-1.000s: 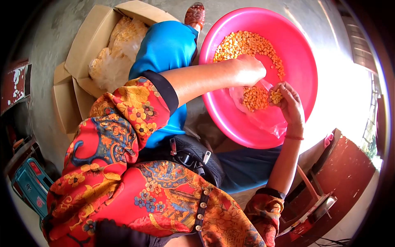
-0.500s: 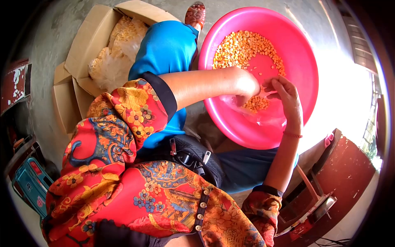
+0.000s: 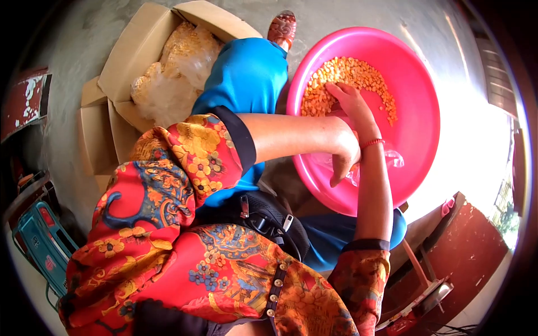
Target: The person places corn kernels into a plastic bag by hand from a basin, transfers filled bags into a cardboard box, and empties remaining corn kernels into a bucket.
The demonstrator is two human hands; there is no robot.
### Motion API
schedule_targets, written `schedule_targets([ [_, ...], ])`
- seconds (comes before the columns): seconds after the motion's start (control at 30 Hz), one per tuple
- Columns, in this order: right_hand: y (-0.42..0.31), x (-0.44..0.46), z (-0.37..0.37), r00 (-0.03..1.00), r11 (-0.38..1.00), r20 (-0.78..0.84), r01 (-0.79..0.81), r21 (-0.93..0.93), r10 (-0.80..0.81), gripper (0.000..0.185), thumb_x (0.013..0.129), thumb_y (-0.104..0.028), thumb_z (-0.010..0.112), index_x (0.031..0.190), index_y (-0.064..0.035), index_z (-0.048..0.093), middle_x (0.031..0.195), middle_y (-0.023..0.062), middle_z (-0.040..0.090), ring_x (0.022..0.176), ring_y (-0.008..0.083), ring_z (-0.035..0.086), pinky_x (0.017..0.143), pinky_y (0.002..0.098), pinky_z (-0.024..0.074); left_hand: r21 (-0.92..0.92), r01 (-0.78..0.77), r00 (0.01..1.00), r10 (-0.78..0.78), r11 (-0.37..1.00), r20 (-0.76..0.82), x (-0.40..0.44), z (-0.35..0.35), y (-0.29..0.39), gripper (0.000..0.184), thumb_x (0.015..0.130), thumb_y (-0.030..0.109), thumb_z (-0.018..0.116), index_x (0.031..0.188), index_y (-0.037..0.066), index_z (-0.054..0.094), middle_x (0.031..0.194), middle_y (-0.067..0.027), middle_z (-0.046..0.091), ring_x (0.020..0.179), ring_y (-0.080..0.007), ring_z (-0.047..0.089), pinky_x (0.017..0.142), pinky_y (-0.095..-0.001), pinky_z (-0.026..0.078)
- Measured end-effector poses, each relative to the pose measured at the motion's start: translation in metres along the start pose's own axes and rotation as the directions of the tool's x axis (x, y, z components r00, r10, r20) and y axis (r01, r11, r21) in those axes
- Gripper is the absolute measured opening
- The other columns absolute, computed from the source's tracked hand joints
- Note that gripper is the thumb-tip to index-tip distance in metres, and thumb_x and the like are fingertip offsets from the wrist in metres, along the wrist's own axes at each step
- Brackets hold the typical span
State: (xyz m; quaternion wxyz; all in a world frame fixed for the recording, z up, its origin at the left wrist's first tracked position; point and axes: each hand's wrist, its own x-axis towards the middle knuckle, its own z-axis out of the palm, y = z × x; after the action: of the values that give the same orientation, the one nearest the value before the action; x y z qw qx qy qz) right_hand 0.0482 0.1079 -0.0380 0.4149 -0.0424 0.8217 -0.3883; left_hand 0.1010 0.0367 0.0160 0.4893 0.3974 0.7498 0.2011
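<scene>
So the yellow-orange kernels (image 3: 360, 71), corn by the look of them, sit in a loose heap along the upper left of the pink basin (image 3: 417, 92), which is in the upper right of the frame. Each bit looks hard, dry and super light, so I'd expect them to roll and slip through gaps; scooping with cupped fingers from the heap's edge beats pinching. The right hand (image 3: 351, 101) has its fingers stretched out against the kernels, not closed around any that I can see. The clear plastic bag (image 3: 395, 159) lies lower in the basin, partly hidden behind the crossed forearms. It looks thin, floppy and kinda slick, probably easy to tear with a load in it, so I'd take it by the gathered mouth, if you can find it. The left hand (image 3: 344, 157) bends down beside the bag, across the right wrist, but its fingertips are hidden, so can't tell if it's gripping plastic.
</scene>
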Motion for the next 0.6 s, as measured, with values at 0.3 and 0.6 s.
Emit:
schedule_targets([
  [0.3,0.032,0.004,-0.030,0.989,0.492,0.148,-0.120,0.862,-0.019,0.015,0.089,-0.012,0.047,0.098,-0.0012,0.055,0.088,0.0097,0.059,0.080,0.0234,0.062,0.065,0.0392,0.0574,-0.099,-0.137,0.970,0.114,0.986,-0.214,0.006,-0.003,-0.021,0.036,0.062,0.025,0.072,0.089,0.002,0.065,0.088,-0.0144,0.066,0.084,-0.0277,0.063,0.075,-0.0384,0.049],
  [0.6,0.038,-0.075,-0.090,0.967,0.642,-0.104,0.233,0.731,-0.233,0.019,0.094,-0.015,0.043,0.093,0.0005,0.053,0.090,0.0112,0.057,0.083,0.0193,0.060,0.071,0.0280,0.0552,-0.018,-0.001,0.782,-0.010,1.000,-0.623,0.015,-0.002,-0.039,0.017,0.059,0.008,0.067,0.075,0.000,0.066,0.071,-0.0179,0.064,0.072,-0.0311,0.065,0.064,-0.0411,0.052],
])
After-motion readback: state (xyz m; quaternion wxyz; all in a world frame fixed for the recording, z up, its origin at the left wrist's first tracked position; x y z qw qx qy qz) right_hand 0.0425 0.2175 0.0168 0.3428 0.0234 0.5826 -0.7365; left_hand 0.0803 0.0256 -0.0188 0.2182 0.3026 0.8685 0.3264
